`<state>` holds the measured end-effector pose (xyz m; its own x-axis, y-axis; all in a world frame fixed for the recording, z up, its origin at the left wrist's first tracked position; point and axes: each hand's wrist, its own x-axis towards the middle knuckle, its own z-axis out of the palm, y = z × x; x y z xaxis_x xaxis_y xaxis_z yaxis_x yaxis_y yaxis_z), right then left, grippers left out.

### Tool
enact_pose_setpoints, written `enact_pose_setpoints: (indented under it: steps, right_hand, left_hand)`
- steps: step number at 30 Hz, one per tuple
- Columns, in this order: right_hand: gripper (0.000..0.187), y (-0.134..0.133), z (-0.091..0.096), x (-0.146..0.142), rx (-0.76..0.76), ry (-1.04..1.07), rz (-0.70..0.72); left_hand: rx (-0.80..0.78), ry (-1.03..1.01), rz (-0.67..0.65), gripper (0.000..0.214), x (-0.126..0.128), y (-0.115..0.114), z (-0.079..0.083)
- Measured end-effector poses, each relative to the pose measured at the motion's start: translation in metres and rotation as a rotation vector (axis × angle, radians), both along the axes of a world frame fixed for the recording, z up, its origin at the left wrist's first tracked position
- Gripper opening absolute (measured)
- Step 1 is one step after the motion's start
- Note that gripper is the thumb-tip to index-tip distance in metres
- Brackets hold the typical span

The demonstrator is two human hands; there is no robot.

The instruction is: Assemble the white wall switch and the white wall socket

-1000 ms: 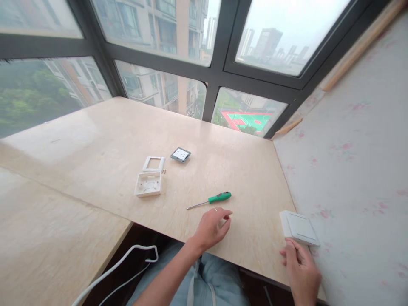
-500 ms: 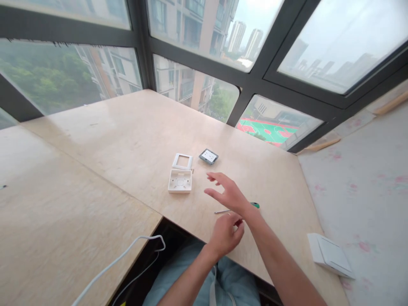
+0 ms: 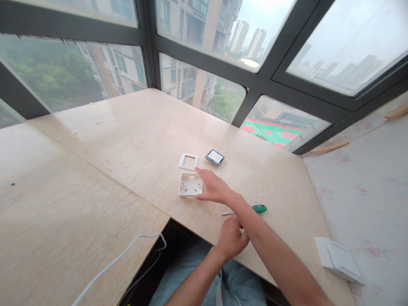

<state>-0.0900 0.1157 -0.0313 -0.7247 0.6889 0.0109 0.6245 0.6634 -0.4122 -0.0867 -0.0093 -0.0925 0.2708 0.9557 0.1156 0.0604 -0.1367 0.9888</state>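
The right hand (image 3: pixel 215 187) is held with thumb and fingers spread at the near and far right corners of a white mounting box (image 3: pixel 190 185); whether contact is made cannot be told. The left hand (image 3: pixel 231 238) is loosely curled below the right wrist, near the front edge of the tabletop (image 3: pixel 134 140). Its fingertips are partly covered by the right forearm (image 3: pixel 274 242), so whether anything is gripped cannot be told.

Just beyond the box, a white frame (image 3: pixel 187 168) is laid flat, and beyond the right fingers a socket insert (image 3: pixel 214 157) is seen. A screwdriver (image 3: pixel 259 208) is crossed by the right forearm: its middle is hidden, while the shaft's end and part of the green handle are left showing.

Room for sideways movement is given by the wide tabletop left of the hands. Farther out, the far side is bounded by the window frame (image 3: pixel 204 58) and the right side by a flowered wall (image 3: pixel 366 170), near which a white switch (image 3: pixel 339 259) is placed. Left of the left hand, a white cable (image 3: pixel 120 255) is cut off by the lower picture edge.
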Motion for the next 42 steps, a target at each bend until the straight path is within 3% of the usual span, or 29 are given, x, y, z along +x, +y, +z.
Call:
enact_pose_setpoints:
  steps: [10, 16, 21, 25, 31, 42]
  right_hand:
    - [0.098, -0.040, 0.040, 0.071, 0.069, 0.169, -0.092]
    - [0.094, -0.073, 0.052, 0.142, 0.062, 0.238, -0.295]
    - [0.091, -0.116, 0.031, 0.223, 0.007, 0.223, -0.527]
    - [0.088, -0.158, 0.007, 0.265, -0.077, 0.176, -0.702]
    - [0.087, -0.192, -0.031, 0.276, -0.209, 0.289, -0.805]
    - [0.091, -0.191, -0.057, 0.283, -0.351, 0.525, -0.764]
  left_hand:
    - [0.028, 0.007, 0.112, 0.013, 0.003, 0.001, 0.000]
    - [0.087, 0.008, 0.140, 0.014, 0.002, 0.002, -0.003]
    - [0.052, -0.006, 0.113, 0.017, 0.000, 0.002, -0.005]
    - [0.037, 0.029, 0.139, 0.019, 0.000, 0.003, -0.007]
    - [0.070, 0.108, 0.136, 0.018, 0.000, 0.004, -0.009]
    - [0.189, 0.256, 0.115, 0.017, 0.004, 0.003, -0.006]
